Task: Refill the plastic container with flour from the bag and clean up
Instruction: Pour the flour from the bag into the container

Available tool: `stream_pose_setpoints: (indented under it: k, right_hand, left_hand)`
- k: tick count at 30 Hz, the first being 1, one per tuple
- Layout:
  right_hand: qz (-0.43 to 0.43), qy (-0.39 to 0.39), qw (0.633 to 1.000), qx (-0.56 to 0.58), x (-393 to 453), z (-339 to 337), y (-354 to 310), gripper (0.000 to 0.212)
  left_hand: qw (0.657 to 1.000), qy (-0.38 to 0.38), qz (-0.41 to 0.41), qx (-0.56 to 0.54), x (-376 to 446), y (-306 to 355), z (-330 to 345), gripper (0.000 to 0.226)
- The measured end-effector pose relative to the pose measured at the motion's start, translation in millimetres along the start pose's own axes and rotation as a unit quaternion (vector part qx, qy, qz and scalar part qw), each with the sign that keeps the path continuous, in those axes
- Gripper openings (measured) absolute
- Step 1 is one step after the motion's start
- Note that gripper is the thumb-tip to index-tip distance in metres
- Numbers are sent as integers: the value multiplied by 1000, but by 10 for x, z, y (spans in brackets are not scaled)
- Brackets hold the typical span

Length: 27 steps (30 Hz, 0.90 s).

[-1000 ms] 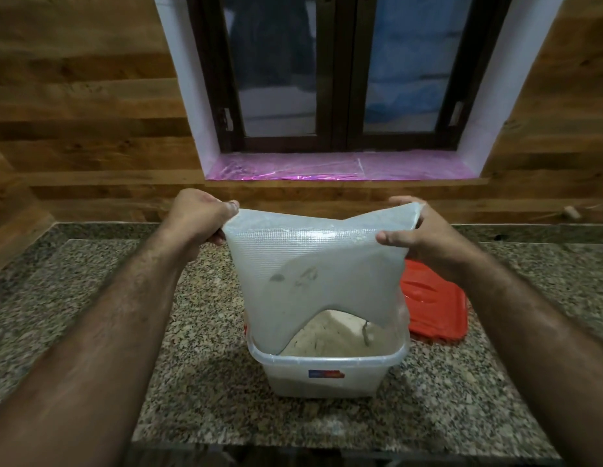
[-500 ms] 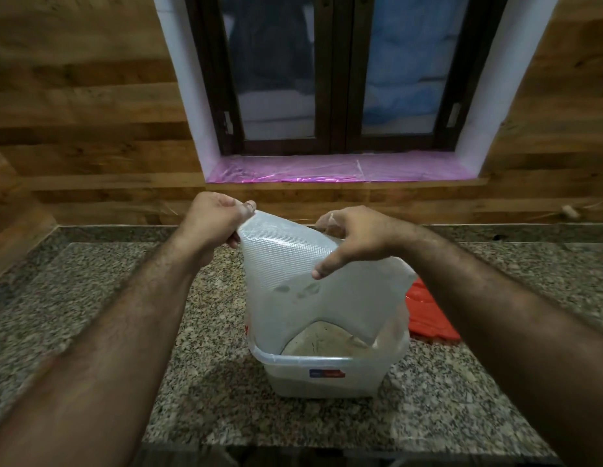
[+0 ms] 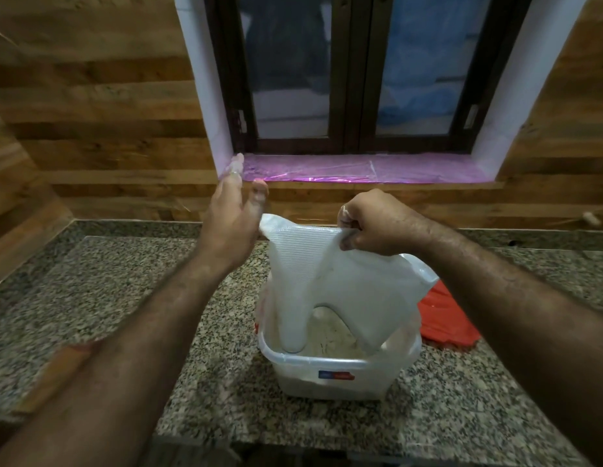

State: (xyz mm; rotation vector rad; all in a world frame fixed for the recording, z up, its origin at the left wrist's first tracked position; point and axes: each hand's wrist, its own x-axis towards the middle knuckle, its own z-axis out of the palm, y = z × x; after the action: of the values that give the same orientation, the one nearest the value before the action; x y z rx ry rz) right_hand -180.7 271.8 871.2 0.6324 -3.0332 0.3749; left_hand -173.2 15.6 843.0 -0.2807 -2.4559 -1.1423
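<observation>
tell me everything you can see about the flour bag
The flour bag is translucent white plastic with a fine grid texture, limp and nearly emptied. It hangs upside down, its lower ends dipping into the clear plastic container. The right hand pinches its top edge; the open left hand is beside its corner.

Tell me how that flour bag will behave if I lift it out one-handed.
Likely floppy: the bag sags and folds below the right hand gripping its top edge. Probably light, looking nearly emptied into the container. It may shed flour dust.

The plastic container's (image 3: pixel 337 379) blue-and-red label (image 3: pixel 336 375) is unreadable.
</observation>
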Motion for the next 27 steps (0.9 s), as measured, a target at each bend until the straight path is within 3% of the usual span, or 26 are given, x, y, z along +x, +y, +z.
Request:
stream_pose_setpoints:
  k: [2,4,7,11,14,15,18,19,22,25,27]
  right_hand:
    - [1,6,1000,-2,9,-21,18,25]
    - [4,7,1000,-5,23,-30,22,28]
    - [3,10,1000,-12,46,-31,11,21]
    - [8,11,1000,-11,71,-20,2,24]
    - [6,18,1000,-13,90,-26,-6,26]
    - [8,19,1000,-11,91,-38,-8,25]
    - [9,18,1000,-2,82,-70,-25,21]
    - [8,17,1000,0,82,-72,-34,22]
    - [9,20,1000,7,86,-73,-50,22]
    - [10,26,1000,15,82,-74,-57,19]
    - [11,28,999,17,77,-71,-62,19]
  left_hand:
    - [988,-88,105,78,-159,28,-25,97]
    - [954,-158,154,202,-255,-7,11,113]
    - [947,-114,179,241,-338,20,74,109]
    - [937,-158,185,251,-368,140,120,118]
    - [955,-31,213,206,-371,188,87,111]
    - [958,-21,205,199,-376,207,79,112]
    - [956,-145,144,210,-392,267,77,119]
    - [955,-154,135,214,-404,252,94,122]
    - [962,-99,133,216,-411,208,130,113]
    - [959,-133,106,228,-410,234,144,119]
    - [961,-117,107,227,-417,215,155,116]
